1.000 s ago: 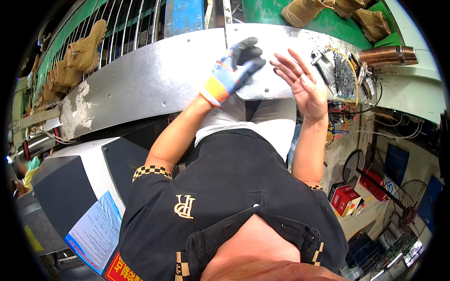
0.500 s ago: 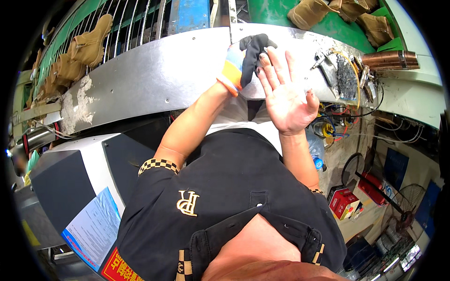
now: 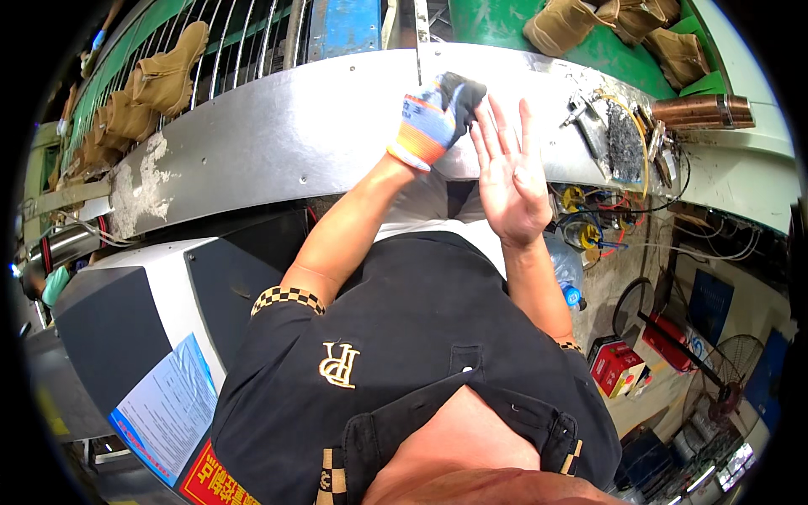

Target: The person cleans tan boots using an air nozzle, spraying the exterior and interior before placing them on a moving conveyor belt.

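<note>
My left hand (image 3: 442,116) wears a work glove with a black coated palm and fingers, a grey-blue back and an orange cuff. Its fingers are bent and pressed together over the metal counter (image 3: 278,126), and what they hold, if anything, is hidden. Close to the right of the glove, my bare right hand (image 3: 513,181) is raised palm up. The right fingers are stretched out with the thumb folded over the palm, and nothing lies in it. The glove's fingertips come right up against the right fingers; whether they touch I cannot tell.
Tan boots (image 3: 171,69) line the rack at left; more boots (image 3: 560,25) lie on a green surface (image 3: 488,29) at far right. Hand tools (image 3: 589,126) and a yellow hose rest on the counter's right end. A water bottle (image 3: 566,269) stands below, near a fan (image 3: 732,383).
My left glove has turned so its grey-blue back shows more, and its black fingers are drawn in. My right thumb has folded from the side across the palm.
</note>
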A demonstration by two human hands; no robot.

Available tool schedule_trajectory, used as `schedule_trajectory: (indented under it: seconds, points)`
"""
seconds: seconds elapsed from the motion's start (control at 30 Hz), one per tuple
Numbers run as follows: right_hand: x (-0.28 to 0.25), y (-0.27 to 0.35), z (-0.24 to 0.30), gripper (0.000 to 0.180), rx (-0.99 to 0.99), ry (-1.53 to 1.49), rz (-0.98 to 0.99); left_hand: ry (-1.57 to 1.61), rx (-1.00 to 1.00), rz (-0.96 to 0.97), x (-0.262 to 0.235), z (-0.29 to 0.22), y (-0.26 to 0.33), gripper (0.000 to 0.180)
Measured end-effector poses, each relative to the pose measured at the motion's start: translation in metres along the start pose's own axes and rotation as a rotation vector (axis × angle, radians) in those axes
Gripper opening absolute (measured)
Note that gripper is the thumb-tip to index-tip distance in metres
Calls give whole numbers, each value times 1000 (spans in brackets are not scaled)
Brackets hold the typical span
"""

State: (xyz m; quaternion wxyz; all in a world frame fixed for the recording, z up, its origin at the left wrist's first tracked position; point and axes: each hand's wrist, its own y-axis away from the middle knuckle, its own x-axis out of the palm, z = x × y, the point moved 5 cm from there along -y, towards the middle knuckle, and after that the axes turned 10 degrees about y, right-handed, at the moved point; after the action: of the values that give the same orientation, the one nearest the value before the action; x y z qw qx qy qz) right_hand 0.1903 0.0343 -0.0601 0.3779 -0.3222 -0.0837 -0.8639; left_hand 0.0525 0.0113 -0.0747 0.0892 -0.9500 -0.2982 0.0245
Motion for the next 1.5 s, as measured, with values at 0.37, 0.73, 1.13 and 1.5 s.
schedule_trajectory:
  seconds: [0.37,0.73,1.13,1.5]
  points:
    - [-16,-6,-2,95,-31,-124,-70,6,-81,123,-15,3,1,26]
    - [-8,-5,1,90,-75,-228,-85,-450,615,23,2,2,15,16]
    - [-11,-3,4,93,-103,-36,-85,-874,713,174,6,1,18,20]
    - [-9,-16,-8,96,-181,40,-131,-428,468,32,32,6,-10,48]
